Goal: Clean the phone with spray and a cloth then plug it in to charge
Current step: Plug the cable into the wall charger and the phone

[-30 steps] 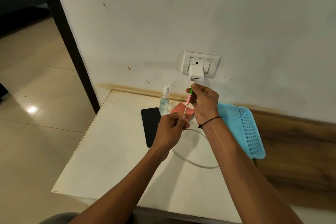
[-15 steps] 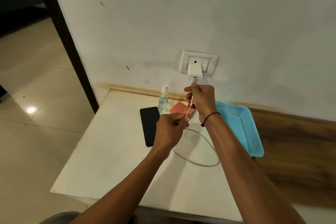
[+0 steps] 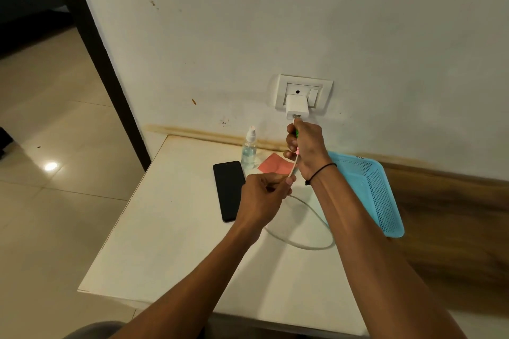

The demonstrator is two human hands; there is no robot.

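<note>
Cable (image 3: 303, 242), thin and white, is pinched near its plug end by the right hand (image 3: 308, 146), lifted to the white wall charger (image 3: 296, 107) for insertion. Slack is gripped by the left hand (image 3: 261, 198). Black flat phone (image 3: 228, 190) lies on the pale table (image 3: 165, 242), beside the clear spray bottle (image 3: 249, 151).

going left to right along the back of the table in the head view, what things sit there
phone → spray bottle → pink cloth → blue basket
</note>
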